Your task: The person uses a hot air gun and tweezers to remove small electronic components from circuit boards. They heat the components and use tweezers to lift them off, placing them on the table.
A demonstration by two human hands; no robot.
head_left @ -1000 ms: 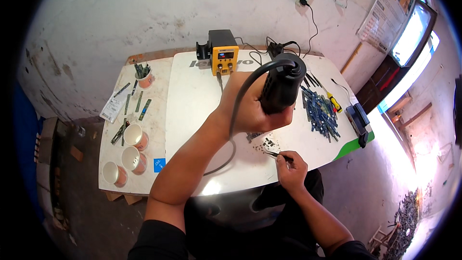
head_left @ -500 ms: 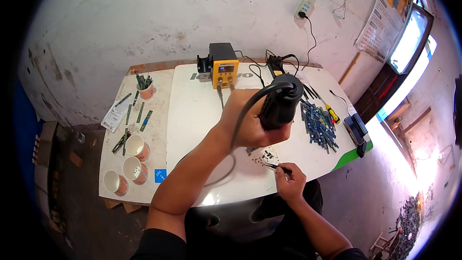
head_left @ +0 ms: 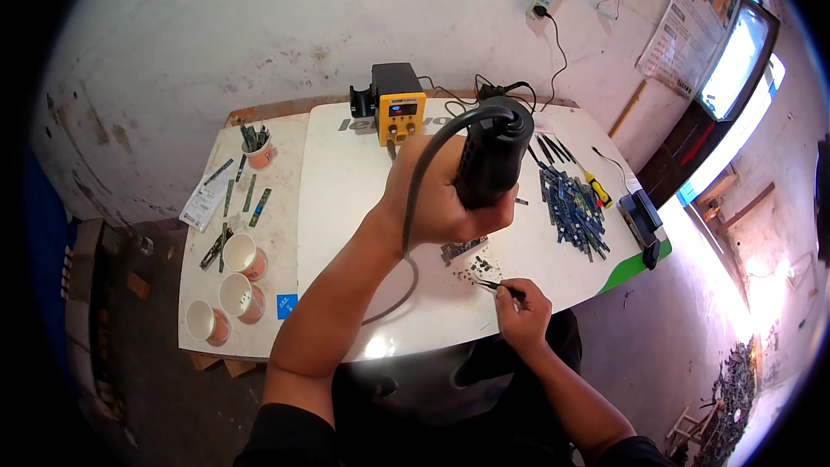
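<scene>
My left hand [head_left: 437, 203] grips a black hot-air gun [head_left: 493, 156], held upright above the white table [head_left: 346, 199], its black hose looping down past my forearm. Under it lies a small dark circuit board [head_left: 462, 250] with tiny parts scattered beside it. My right hand [head_left: 521, 311] pinches thin tweezers [head_left: 491, 284], tips pointing left at the small parts near the table's front edge.
A yellow and black rework station [head_left: 399, 108] stands at the back. A heap of blue circuit boards [head_left: 571, 203] and screwdrivers lie right, with a black device [head_left: 644, 212]. Paper cups [head_left: 238, 281], a cup of tools [head_left: 258, 149] and loose tools sit left.
The view has shifted a little. My left hand with the hot-air gun stays raised over the board; my right hand with the tweezers stays at the small parts.
</scene>
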